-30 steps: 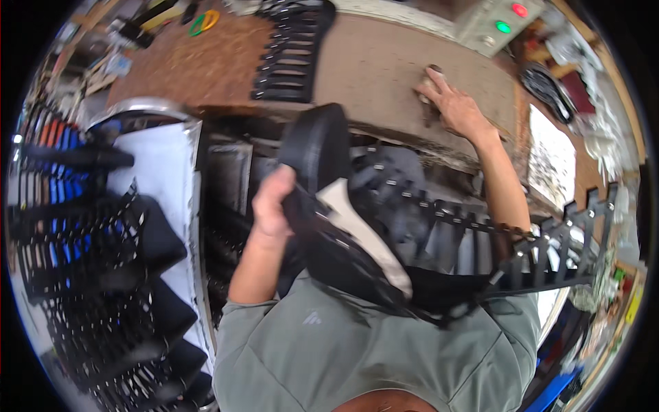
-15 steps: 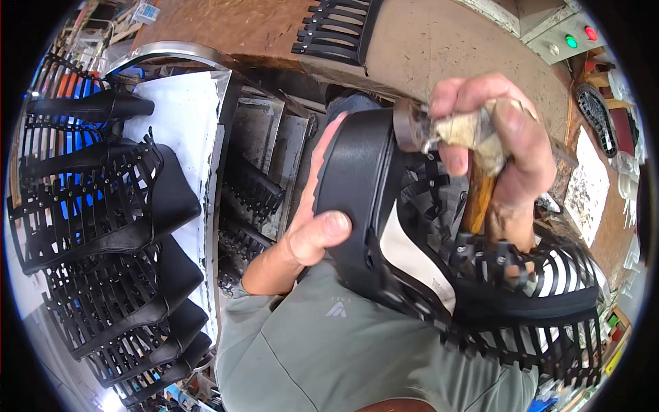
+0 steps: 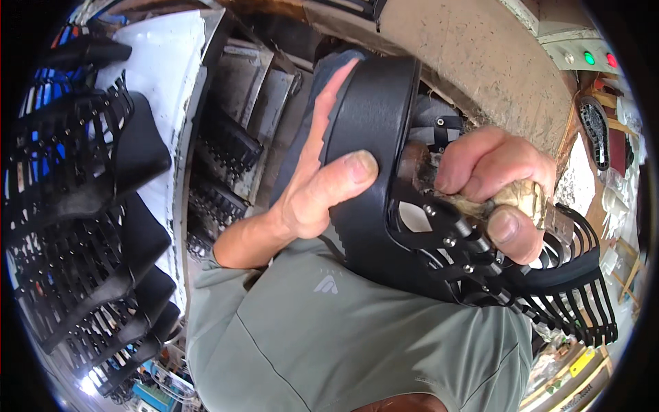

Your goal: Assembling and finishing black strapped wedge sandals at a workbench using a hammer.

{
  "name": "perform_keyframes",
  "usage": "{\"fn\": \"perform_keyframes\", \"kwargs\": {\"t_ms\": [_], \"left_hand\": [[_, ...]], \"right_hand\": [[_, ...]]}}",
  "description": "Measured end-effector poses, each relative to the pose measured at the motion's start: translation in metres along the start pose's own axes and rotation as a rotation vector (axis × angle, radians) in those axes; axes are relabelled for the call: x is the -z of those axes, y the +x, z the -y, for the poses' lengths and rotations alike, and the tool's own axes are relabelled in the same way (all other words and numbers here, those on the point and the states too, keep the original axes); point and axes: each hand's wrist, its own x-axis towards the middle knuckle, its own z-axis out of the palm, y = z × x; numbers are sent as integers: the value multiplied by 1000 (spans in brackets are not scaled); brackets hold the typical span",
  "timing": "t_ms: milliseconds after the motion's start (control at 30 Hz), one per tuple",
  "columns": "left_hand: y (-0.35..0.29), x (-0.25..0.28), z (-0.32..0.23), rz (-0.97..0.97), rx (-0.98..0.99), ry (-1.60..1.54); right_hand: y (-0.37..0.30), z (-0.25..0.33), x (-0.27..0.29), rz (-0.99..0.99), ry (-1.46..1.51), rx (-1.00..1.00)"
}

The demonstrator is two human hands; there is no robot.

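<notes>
A black leather strappy sandal upper [image 3: 374,130] with metal studs on its straps stands tilted in front of my chest. My left hand [image 3: 312,196] grips its smooth, curved end, thumb on the outer face and fingers mostly hidden behind. In my right hand [image 3: 498,168] is a hammer [image 3: 525,201], its head wrapped in worn tan material. Fingers and thumb close around the wrapped part. The hammer's brownish metal face lies close to the upper's inner edge; I cannot tell whether they touch. The handle is mostly hidden.
At left, several similar black strappy uppers [image 3: 144,144] hang beside a white board [image 3: 154,62]. A brown workbench [image 3: 473,51] runs along the far side. Indicator lights on a grey control box [image 3: 576,51] and a black shoe sole [image 3: 594,134] are at far right.
The hammer and my right hand have come down and turned, from the upper's top edge to its inner side. The view has shifted, and the upper sits more upright in my left hand.
</notes>
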Motion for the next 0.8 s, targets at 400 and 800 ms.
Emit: {"fn": "perform_keyframes", "kwargs": {"t_ms": [400,800], "left_hand": [[-9,-3,-6,-111,15,132],[2,5,24,-101,-24,178]], "right_hand": [[-8,-22,8,233,-261,424],[-29,-45,11,-243,-488,433]]}}
